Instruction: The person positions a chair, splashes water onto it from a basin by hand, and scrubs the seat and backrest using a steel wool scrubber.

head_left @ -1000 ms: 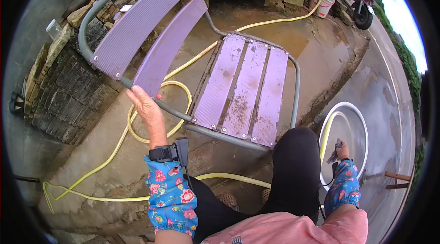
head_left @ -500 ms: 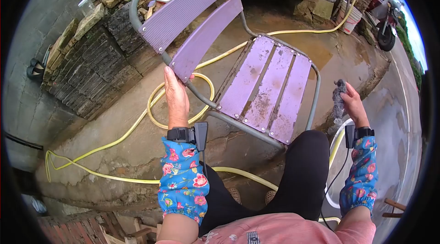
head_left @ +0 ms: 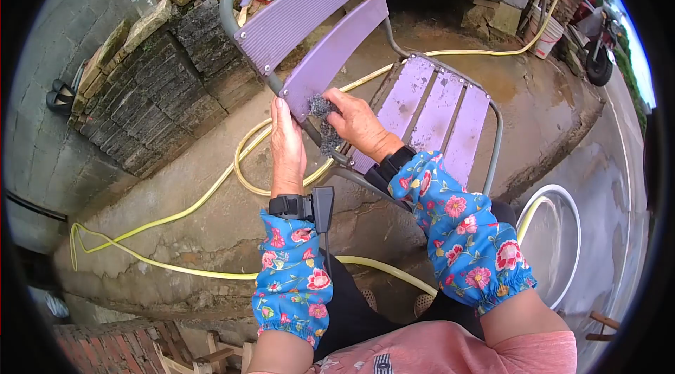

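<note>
A chair with purple slats and a grey metal tube frame stands tilted before me, its seat slats marked with dark dirt. My left hand grips the side of the frame at the lower corner of the backrest. Pinched in my right hand is a grey wire scouring pad, pressed against the lower backrest slat near that corner. Part of the pad hangs below the fingers. My right forearm hides the near corner of the seat.
A yellow hose loops over the wet concrete. On the right stands a white-rimmed basin with hose in it. A low block wall bears stones and a jar. Farther back are a bucket and a motorbike.
My right hand has swung left from beside the seat, bringing the scouring pad onto the lower backrest slat. My left hand keeps its hold on the chair.
</note>
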Available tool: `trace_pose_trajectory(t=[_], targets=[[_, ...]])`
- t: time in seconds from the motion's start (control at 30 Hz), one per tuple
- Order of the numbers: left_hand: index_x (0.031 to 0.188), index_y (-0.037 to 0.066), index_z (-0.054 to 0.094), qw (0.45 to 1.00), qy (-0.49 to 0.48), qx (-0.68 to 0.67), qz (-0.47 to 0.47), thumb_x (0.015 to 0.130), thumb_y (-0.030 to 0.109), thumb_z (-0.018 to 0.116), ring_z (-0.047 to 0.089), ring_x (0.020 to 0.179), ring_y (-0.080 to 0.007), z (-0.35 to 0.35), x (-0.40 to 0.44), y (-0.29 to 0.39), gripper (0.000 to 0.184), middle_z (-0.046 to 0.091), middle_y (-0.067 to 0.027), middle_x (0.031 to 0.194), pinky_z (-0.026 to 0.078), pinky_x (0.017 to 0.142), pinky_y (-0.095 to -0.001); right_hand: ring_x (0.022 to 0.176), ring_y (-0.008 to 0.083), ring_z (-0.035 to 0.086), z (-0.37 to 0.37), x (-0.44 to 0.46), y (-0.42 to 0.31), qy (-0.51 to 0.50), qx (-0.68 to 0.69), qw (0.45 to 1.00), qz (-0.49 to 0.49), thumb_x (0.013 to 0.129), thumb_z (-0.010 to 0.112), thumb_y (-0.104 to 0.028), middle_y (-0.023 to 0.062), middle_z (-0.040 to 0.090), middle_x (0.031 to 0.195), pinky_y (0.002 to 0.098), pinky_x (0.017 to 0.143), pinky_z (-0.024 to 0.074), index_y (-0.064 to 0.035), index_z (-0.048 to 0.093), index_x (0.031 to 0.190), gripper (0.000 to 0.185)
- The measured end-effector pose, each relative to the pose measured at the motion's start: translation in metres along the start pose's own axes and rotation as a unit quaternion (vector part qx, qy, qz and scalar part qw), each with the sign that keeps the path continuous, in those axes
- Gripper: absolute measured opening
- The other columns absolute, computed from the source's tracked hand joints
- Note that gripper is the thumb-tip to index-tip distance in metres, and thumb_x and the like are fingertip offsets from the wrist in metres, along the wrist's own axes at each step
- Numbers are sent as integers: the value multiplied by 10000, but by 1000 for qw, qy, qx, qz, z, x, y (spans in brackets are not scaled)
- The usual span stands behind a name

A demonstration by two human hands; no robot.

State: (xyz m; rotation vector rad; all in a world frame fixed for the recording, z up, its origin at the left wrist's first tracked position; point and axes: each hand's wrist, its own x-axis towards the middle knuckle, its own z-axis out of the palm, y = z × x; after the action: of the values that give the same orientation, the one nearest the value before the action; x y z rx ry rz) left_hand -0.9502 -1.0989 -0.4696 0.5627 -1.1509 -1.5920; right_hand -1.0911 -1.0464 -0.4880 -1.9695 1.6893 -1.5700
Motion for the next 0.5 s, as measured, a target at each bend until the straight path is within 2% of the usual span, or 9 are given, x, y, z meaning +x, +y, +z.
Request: trace_pose_trajectory(t=[0.13, 0.2, 0.23, 0.27, 0.33, 0.37, 0.43, 0.47, 0.5], targets=[[1348, 18, 402, 1000, -4, 19, 19, 1020, 429, 300, 441, 1239, -198, 2, 3, -1, 535, 469, -90, 1341, 321, 1067, -354, 926, 366, 595, -25, 13, -22, 67, 38, 997, 20, 788, 603, -24, 188, 586, 993, 382, 802, 485, -5, 519, 1118, 341], [1365, 38, 386, 1000, 15, 25, -2, 1019, 444, 286, 470, 1206, -200, 2, 1, -3, 543, 486, -87, 1315, 356, 1039, -346, 960, 346, 587, -10, 20, -44, 91, 37, 992, -78, 788, 602, -11, 175, 587, 1012, 381, 829, 475, -8, 522, 1139, 361], [1369, 60, 383, 994, 45, 98, -4, 1017, 454, 281, 496, 1179, -195, 1, 0, -3, 538, 508, -83, 1284, 396, 1005, -332, 965, 354, 583, -2, 25, -46, 78, 31, 994, -69, 781, 602, -10, 178, 584, 1012, 381, 831, 475, -8, 526, 1129, 356], [1326, 69, 407, 993, 45, 104, 25, 1016, 463, 279, 533, 1083, -176, 4, 1, -4, 517, 546, -71, 1187, 447, 919, -316, 969, 361, 579, 4, 29, -40, 65, 26, 996, -58, 774, 603, -8, 181, 582, 1012, 382, 833, 474, -8, 531, 1118, 351], [1269, 61, 414, 985, 50, 162, 40, 1010, 466, 312, 555, 911, -152, 6, 0, -4, 491, 554, -65, 1089, 467, 811, -309, 905, 382, 568, -2, 54, 10, 206, -34, 977, -30, 784, 577, -48, 178, 563, 936, 434, 770, 484, -55, 532, 1071, 291], [1269, 61, 414, 984, 48, 165, 40, 1010, 466, 312, 555, 911, -152, 8, -3, -2, 491, 554, -65, 1089, 467, 811, -309, 893, 394, 575, -10, 65, 44, 234, -56, 970, 38, 788, 566, -61, 193, 580, 940, 441, 772, 479, -59, 536, 1066, 280], [1198, 30, 404, 973, 68, 218, 29, 1004, 421, 389, 520, 791, -151, 17, -4, 2, 437, 522, -88, 1025, 446, 713, -315, 897, 402, 583, -36, 85, 94, 229, -111, 961, 105, 808, 560, -97, 191, 617, 951, 453, 775, 476, -70, 558, 1062, 255], [1198, 30, 404, 973, 67, 217, 29, 1004, 421, 389, 520, 791, -151, 17, -4, -2, 437, 522, -88, 1025, 446, 713, -315, 896, 396, 587, -46, 94, 102, 248, -127, 950, 138, 804, 574, -95, 193, 623, 927, 452, 771, 478, -53, 561, 1052, 253], [1204, 21, 386, 964, 85, 249, 42, 1005, 392, 396, 513, 757, -147, 15, -2, -6, 421, 516, -100, 1014, 443, 686, -312, 897, 393, 590, -42, 97, 106, 256, -109, 952, 127, 798, 581, -85, 196, 619, 939, 449, 772, 478, -45, 559, 1059, 265]])
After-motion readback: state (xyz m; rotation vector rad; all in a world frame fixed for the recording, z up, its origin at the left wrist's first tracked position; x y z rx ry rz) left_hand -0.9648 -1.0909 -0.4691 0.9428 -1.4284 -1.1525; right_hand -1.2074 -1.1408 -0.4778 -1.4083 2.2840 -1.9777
